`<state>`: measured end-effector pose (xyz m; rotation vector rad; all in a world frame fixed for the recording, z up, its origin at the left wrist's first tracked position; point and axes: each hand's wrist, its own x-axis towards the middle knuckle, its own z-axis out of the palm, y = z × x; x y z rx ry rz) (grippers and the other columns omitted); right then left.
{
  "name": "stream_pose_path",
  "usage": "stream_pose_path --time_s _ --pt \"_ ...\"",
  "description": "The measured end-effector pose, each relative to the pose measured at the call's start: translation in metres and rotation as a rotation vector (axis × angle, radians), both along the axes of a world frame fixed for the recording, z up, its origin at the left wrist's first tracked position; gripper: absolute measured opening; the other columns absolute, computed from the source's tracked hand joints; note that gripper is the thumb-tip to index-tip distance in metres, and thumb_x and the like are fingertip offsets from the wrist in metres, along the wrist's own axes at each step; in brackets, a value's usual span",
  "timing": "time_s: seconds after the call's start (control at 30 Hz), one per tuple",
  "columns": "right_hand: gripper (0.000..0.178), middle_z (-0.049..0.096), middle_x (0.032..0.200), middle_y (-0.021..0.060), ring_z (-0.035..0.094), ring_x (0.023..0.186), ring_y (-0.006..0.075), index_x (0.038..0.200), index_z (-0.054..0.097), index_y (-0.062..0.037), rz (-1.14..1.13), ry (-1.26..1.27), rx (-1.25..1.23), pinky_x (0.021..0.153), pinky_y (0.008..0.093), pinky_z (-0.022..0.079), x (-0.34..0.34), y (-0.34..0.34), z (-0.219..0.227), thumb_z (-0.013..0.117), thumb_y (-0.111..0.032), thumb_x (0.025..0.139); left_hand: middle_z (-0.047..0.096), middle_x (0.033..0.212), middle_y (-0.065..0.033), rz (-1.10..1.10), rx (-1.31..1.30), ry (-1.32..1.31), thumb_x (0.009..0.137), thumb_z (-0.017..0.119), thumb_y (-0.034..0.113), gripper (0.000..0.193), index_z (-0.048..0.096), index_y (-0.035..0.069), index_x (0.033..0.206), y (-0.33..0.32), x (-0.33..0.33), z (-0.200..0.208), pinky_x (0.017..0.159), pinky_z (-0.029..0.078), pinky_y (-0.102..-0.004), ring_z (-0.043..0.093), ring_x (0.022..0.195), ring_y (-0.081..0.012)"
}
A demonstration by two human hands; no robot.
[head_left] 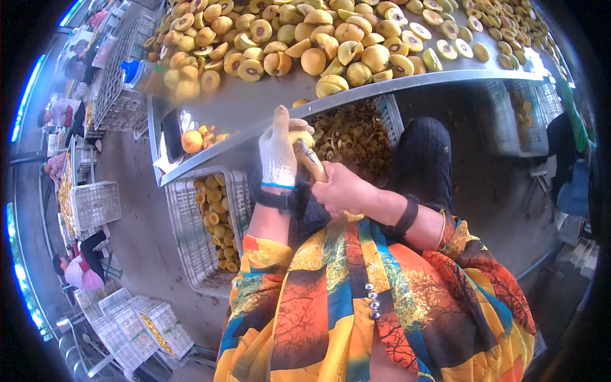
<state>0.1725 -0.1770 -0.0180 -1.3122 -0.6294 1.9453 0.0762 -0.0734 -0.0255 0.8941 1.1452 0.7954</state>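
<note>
My left hand [279, 153], in a white knit glove, is closed round a yellow peach half [300, 136], its thumb pointing up. In my right hand [347, 190], which is bare, I grip the light wooden handle of a pitting knife [312, 162]. The knife's metal end meets the peach half; its tip is hidden. Both hands are in front of my body, just short of the metal table [254, 127]. On that table lies a big heap of halved peaches [318, 44], many with their brown pits showing.
Below my hands a crate holds peach scraps [353, 137]. A white crate [191, 235] with peach halves stands on the floor at left. On the table's left corner are a phone [172, 135] and a whole peach [191, 141]; a blue-capped bottle [132, 72] stands behind. Other people sit farther left.
</note>
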Motion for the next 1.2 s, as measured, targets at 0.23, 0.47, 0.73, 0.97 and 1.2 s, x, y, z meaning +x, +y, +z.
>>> stream_pose_path --time_s 0.23,0.47,0.73,0.97,1.2 --pt "0.014 0.050 0.054 0.0087 0.049 0.040 0.0152 0.088 0.046 0.0025 0.045 -0.258 0.063 0.035 0.0299 0.040 -0.003 0.000 0.003 0.049 -0.007 0.078 0.061 0.064 -0.0114 0.066 0.045 0.053 0.085 0.058 0.043 0.045 0.062 0.000 0.072 -0.004 0.003 -0.016 0.046 0.044 -0.0259 0.057 0.049 -0.0172" --pt "0.009 0.048 0.057 0.0043 0.047 0.042 0.0122 0.083 0.046 0.0005 0.131 -0.225 -0.015 0.037 0.0282 0.039 -0.003 0.003 0.005 0.050 -0.006 0.077 0.062 0.061 -0.0117 -0.049 -0.002 0.073 0.085 0.056 0.045 0.049 0.063 0.000 0.069 -0.001 0.000 -0.011 0.046 0.043 -0.0234 0.056 0.048 -0.0153" --pt "0.010 0.043 0.055 0.0017 0.041 0.038 0.0106 0.086 0.043 -0.0040 0.108 0.038 -0.140 0.034 0.0275 0.035 0.001 0.001 0.013 0.049 -0.006 0.079 0.062 0.065 -0.0106 -0.017 0.125 -0.017 0.084 0.062 0.035 0.038 0.063 0.000 0.069 -0.009 -0.002 -0.011 0.048 0.044 -0.0231 0.057 0.052 -0.0139" --pt "0.011 0.042 0.056 0.0030 0.042 0.040 0.0134 0.084 0.046 -0.0066 0.039 0.207 0.013 0.038 0.0298 0.038 -0.009 -0.005 -0.010 0.053 -0.006 0.076 0.061 0.070 -0.0109 0.018 -0.121 -0.264 0.082 0.062 0.044 0.039 0.058 0.006 0.076 -0.004 -0.010 -0.019 0.042 0.044 -0.0250 0.058 0.052 -0.0189" --pt "0.019 0.059 0.069 0.0204 0.062 0.064 0.0326 0.090 0.046 -0.0012 -0.089 -0.940 0.843 0.059 0.0397 0.048 -0.014 -0.008 -0.033 0.056 -0.012 0.078 0.057 0.076 -0.0056 0.305 -0.186 -0.573 0.088 0.046 0.052 0.041 0.054 0.014 0.077 -0.001 -0.065 0.009 0.040 0.042 -0.0229 0.057 0.060 -0.0173"
